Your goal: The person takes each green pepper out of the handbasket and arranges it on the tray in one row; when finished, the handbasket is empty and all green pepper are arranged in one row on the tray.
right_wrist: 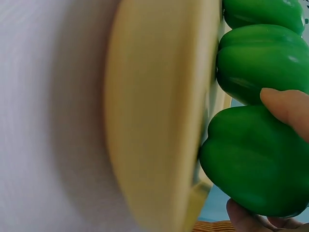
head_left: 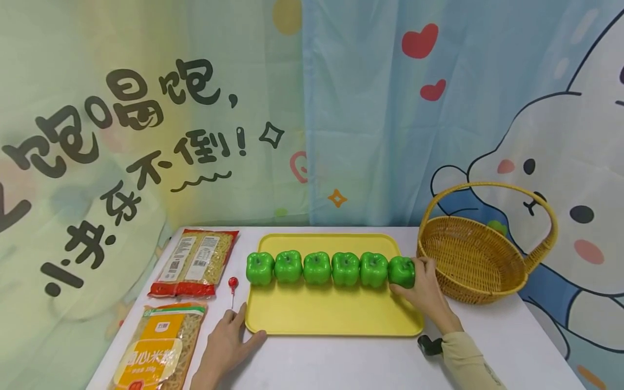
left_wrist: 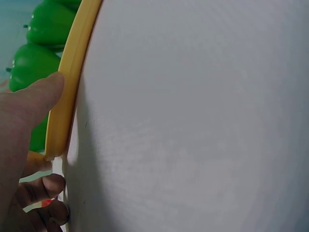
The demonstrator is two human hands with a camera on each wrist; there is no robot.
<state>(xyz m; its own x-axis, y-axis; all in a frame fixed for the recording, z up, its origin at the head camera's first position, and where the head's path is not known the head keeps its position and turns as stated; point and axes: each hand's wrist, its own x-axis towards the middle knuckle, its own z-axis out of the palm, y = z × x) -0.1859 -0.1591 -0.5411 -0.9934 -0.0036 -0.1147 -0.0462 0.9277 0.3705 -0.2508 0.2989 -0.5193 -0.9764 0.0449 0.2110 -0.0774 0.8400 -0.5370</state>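
A row of several green bell peppers [head_left: 317, 267] spans the yellow tray [head_left: 331, 317] from left to right. At the right end, my right hand [head_left: 423, 287] grips the last bell pepper [right_wrist: 256, 159], thumb on its near side and fingers behind it. In the right wrist view another bell pepper [right_wrist: 263, 60] sits close beside it. My left hand [head_left: 226, 342] holds the tray's front left corner. The left wrist view has the thumb [left_wrist: 50, 89] on the tray's front rim [left_wrist: 72, 72] and the other fingers around the corner.
A wicker basket [head_left: 473, 260] with a tall handle stands right of the tray. On the left lie a red-edged food packet [head_left: 195, 262], an orange packet [head_left: 158, 346] and a red lollipop [head_left: 233, 282]. A small black object [head_left: 429, 345] is near my right wrist. A printed curtain [head_left: 351, 108] hangs behind.
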